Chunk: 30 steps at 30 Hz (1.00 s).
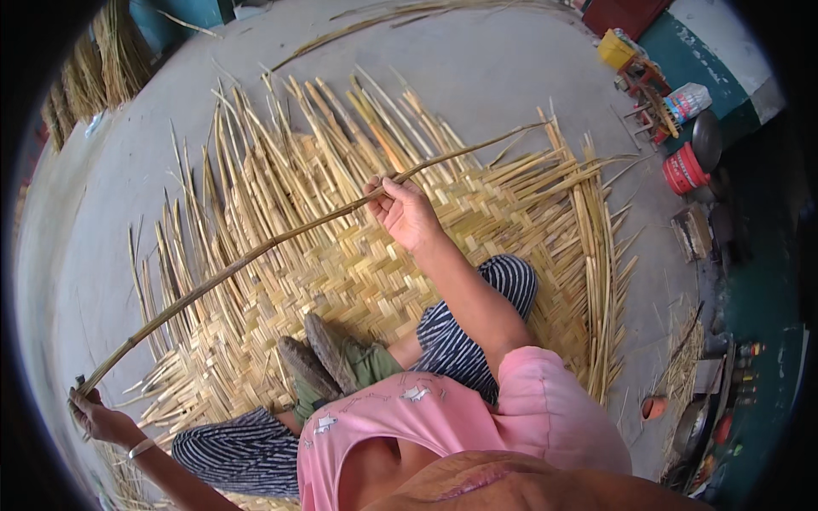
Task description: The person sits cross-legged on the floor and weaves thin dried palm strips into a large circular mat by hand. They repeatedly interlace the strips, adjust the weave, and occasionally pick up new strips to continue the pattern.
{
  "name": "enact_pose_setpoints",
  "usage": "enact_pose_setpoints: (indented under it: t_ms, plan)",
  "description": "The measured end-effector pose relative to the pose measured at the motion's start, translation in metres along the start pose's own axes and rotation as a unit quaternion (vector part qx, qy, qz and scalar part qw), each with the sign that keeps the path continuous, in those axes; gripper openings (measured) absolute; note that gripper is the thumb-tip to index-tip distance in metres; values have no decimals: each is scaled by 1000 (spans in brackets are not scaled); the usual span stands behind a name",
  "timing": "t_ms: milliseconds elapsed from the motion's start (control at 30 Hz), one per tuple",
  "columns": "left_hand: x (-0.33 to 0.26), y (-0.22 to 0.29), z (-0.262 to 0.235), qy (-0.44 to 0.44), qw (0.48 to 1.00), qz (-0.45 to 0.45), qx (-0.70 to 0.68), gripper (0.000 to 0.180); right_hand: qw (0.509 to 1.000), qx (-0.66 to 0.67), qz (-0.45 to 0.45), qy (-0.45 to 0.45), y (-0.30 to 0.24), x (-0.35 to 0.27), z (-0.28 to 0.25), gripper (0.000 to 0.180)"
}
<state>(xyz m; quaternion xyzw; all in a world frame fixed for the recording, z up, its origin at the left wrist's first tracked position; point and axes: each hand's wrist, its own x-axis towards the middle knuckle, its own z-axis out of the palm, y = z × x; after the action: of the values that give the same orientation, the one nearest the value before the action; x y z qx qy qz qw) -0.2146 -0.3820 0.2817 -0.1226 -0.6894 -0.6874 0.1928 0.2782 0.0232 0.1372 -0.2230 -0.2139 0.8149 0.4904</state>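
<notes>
Head view: you hold a long stalk (247,258) slantwise over a woven mat (375,294).
Your left hand (104,419) is closed around the stalk's thick end at the lower left; your right hand (405,215) pinches it between thumb and fingers above the weave, the thin end running on to the upper right. Loose strips (256,183) fringe the mat's far edge.

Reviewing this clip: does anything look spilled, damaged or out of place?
Loose straw lies scattered on the floor right of the woven mat, messy against its ordered weave. The mat's jagged edges look like unwoven strips rather than damage, and the long stalk bows without a visible break.
</notes>
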Motion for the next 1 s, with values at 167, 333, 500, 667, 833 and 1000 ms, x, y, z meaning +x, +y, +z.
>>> enact_pose_setpoints:
  t_ms: [167,333,500,667,833,1000]
  plan:
    - [76,-198,-81,-170,966,-41,190,30,995,-46,83,22,37,30,-64,21]
    - [12,-289,-102,-73,859,-254,438,51,977,-152,148,34,71,20,-93,19]
    - [-193,-173,81,-253,924,18,287,24,954,-221,201,8,103,-6,-77,21]
    - [-327,-68,196,-659,720,39,215,37,944,-248,216,-31,128,-25,-50,25]
    - [-355,-58,224,-746,637,-126,148,34,953,-245,175,-21,109,-28,-46,24]
    - [-328,-68,217,-731,655,-108,161,30,965,-228,129,4,89,-16,-48,17]
